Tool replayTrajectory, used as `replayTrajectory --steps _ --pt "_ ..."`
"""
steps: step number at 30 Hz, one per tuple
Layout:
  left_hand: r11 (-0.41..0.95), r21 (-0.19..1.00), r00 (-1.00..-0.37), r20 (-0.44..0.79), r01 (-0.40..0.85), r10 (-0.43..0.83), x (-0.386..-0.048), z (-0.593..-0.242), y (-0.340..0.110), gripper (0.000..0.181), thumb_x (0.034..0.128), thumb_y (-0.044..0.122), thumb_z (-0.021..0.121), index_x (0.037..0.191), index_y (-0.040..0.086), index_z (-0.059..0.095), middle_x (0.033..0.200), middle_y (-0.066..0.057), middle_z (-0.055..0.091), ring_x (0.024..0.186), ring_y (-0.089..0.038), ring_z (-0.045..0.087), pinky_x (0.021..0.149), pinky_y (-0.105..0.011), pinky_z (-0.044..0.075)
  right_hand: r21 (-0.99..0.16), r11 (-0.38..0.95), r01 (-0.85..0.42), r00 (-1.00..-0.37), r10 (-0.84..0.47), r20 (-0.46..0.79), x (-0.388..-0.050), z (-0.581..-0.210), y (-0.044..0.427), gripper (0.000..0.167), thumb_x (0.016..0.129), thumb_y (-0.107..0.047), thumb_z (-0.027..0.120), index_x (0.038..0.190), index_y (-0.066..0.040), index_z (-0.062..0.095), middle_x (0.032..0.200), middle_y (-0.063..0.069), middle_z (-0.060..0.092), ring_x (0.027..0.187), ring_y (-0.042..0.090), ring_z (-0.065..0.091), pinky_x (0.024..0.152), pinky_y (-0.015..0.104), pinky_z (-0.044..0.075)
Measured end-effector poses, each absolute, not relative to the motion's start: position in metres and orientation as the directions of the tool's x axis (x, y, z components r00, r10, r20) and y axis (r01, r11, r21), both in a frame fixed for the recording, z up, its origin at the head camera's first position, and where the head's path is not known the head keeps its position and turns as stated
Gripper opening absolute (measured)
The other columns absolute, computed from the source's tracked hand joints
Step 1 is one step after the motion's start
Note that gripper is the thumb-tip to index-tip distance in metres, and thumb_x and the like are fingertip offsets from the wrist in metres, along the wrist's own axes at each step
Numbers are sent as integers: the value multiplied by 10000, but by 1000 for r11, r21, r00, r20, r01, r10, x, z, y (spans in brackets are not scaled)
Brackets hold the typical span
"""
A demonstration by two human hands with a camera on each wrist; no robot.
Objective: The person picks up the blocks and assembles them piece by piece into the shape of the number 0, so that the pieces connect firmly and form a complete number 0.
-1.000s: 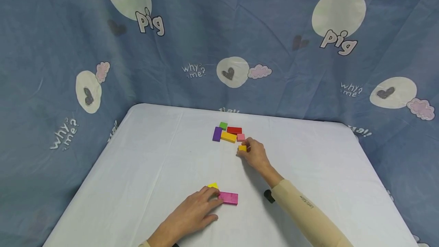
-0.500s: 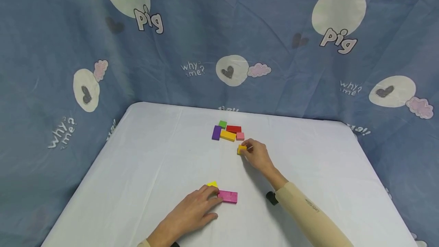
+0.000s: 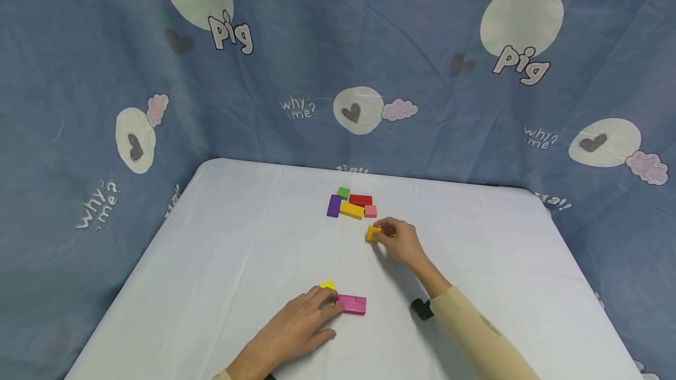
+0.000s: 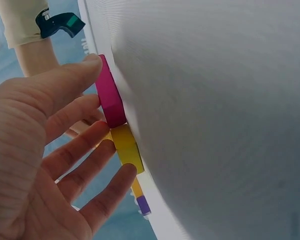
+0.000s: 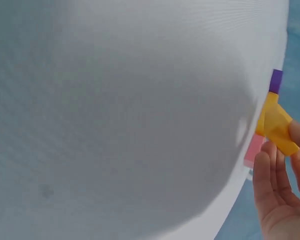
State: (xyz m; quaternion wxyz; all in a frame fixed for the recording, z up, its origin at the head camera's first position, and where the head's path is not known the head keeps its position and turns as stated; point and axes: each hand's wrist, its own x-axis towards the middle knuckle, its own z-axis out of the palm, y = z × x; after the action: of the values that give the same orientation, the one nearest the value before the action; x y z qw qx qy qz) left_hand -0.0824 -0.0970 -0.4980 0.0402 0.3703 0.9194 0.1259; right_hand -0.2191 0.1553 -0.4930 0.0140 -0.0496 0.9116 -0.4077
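In the head view, my right hand [image 3: 402, 243] pinches a small orange-yellow block [image 3: 372, 233] between thumb and fingers, just in front of the cluster. The right wrist view shows this block [image 5: 280, 129] tilted in the fingers. My left hand [image 3: 298, 324] lies near the table's front, its fingers loosely extended. They touch a magenta oblong block [image 3: 352, 304] and a yellow block [image 3: 327, 285], which is partly hidden behind the fingertips. In the left wrist view, the thumb is at one end of the magenta block [image 4: 111, 95] and the yellow block [image 4: 127, 149] adjoins its other end.
Beyond my right hand lie a purple block [image 3: 334, 206], a green block [image 3: 344, 193], a red block [image 3: 361, 200], an orange-yellow oblong [image 3: 351, 210] and a pink block [image 3: 371, 211], close together. A white cloth [image 3: 222, 263] covers the table; a blue printed curtain [image 3: 296, 63] hangs behind.
My right hand has drawn slightly nearer and to the right, and the small orange-yellow block has turned in its fingers. My left hand and its two blocks stay in place.
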Motion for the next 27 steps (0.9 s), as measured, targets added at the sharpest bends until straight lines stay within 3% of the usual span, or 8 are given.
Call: replayTrajectory --steps 12,27 --pt "707 268 -733 -8 654 681 -82 -498 -96 470 872 389 731 1302 224 638 1309 27 530 1136 -143 496 933 -346 487 -779 618 -104 -986 -165 2 -200 -492 162 197 864 -119 751 1059 -106 723 963 -12 687 861 170 622 729 295 524" --pt "714 280 -741 -14 641 671 -82 -498 -96 467 874 388 729 1301 224 637 1316 30 529 1146 -144 491 935 -356 484 -798 590 -123 -982 -190 11 -182 -483 163 196 852 -107 762 1044 -118 727 945 -41 690 863 157 642 783 309 545"
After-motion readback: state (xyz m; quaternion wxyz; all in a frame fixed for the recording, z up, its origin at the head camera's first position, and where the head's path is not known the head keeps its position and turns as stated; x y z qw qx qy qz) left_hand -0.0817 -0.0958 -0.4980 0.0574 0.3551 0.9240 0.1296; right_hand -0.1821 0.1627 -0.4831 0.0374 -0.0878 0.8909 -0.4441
